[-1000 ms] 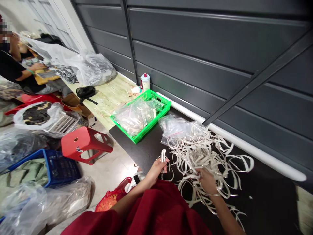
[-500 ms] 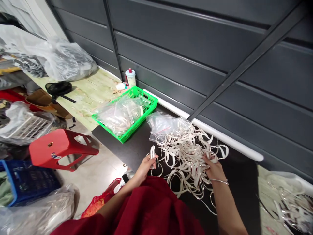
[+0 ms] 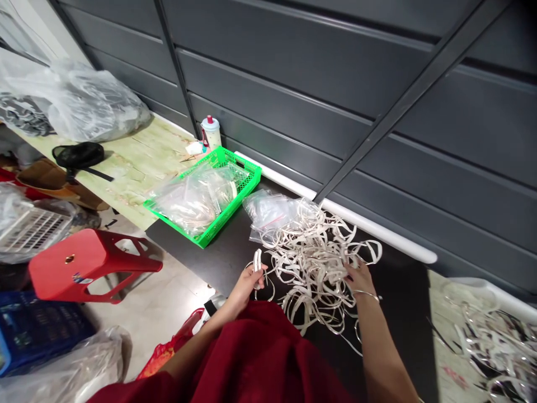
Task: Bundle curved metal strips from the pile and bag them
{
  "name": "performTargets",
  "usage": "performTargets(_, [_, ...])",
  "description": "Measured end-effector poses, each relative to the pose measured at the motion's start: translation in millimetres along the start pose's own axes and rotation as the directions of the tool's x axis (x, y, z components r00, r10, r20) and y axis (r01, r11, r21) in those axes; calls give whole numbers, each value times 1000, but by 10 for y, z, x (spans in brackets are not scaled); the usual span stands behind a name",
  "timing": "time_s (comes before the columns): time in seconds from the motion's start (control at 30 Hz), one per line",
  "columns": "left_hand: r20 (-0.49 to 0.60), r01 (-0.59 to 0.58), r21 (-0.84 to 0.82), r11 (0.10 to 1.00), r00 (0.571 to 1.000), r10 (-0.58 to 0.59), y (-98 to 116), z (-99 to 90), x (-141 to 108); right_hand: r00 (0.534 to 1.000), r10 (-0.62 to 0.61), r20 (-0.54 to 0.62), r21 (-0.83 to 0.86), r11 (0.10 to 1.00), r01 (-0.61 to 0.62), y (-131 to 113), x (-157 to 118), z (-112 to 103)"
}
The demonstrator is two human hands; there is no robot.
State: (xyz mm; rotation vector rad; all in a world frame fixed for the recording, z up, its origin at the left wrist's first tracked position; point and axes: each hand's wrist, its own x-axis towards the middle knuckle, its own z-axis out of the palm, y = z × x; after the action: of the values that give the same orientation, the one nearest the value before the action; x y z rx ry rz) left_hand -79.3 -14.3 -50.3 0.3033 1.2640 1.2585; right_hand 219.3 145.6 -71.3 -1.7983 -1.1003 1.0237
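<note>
My left hand (image 3: 248, 281) is closed around a few white strips (image 3: 257, 262), held upright together near the table's front edge. A large tangled heap of thin white strips (image 3: 312, 263), some with shiny edges, covers the middle of the black table surface (image 3: 398, 313). At the heap's right side, my right hand (image 3: 359, 279), with a bangle on the wrist, has its fingers curled on strips there. Its fingertips are partly lost among them. Clear plastic zip bags (image 3: 271, 211) lie at the heap's back left.
A green basket (image 3: 206, 238) with filled clear bags stands left of the heap. Behind it is a cup (image 3: 212, 133). A white roll (image 3: 377, 235) runs along the dark panelled wall. More strips (image 3: 499, 341) lie at far right. A red stool (image 3: 79, 263) stands at left.
The whole view has shifted, so most things appear further left. My right hand has drawn slightly off the loose loops at the heap's right; my left hand keeps its strips.
</note>
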Motion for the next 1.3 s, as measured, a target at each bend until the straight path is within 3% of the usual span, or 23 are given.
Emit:
performTargets(0.1, [-6,-1,2,1000,1000,1,-11,-16,17,979,-102,-176,-132,988,80,120,-75,14])
performTargets(0.17, [-12,-1,4,1000,1000,1,-18,-23,30,945,-267,-187,-231,947,222,153,-252,86])
performTargets(0.23, [-13,0,7,1000,1000,1,-24,-16,44,870,-494,-3,-363,811,459,168,-500,232])
performTargets(0.27, [-10,1,9,1000,1000,-1,-25,-8,51,837,-515,185,-371,752,545,175,-628,327])
performTargets(0.33, [0,4,12,1000,1000,-4,-27,14,64,768,-336,544,-399,702,590,198,-844,529])
performTargets(0.4, [9,5,16,1000,1000,-6,-27,32,73,751,-236,617,-431,698,573,232,-976,698])
performTargets(0.53, [22,5,17,1000,1000,-5,-12,30,74,760,-131,636,-471,715,517,270,-1050,818])
performTargets(0.7, [76,9,-2,1000,997,-9,37,50,44,779,-92,621,-423,797,431,73,-1172,728])
performTargets(0.77, [108,12,-11,1000,994,-10,58,89,31,770,-114,628,-330,857,396,-78,-1284,682])
performTargets(0.83, [138,18,-15,1000,990,-16,78,137,22,734,-168,658,-148,927,345,-244,-1418,641])
performTargets(0.9, [174,22,-32,999,985,-16,100,185,15,693,-256,674,9,941,339,-397,-1554,610])
performTargets(0.97, [205,22,-68,997,979,-8,129,230,5,657,-359,663,38,892,450,-515,-1666,593])
performTargets(1.1, [240,46,-115,992,971,-17,203,323,-40,563,-516,646,-52,706,706,-608,-1783,592])
performTargets(1.2, [261,64,-110,992,965,-34,243,387,-88,489,-550,678,-93,595,798,-595,-1803,602])
performTargets(1.3, [261,35,-70,997,965,-16,240,410,-120,450,-548,705,-118,535,837,-568,-1805,611])
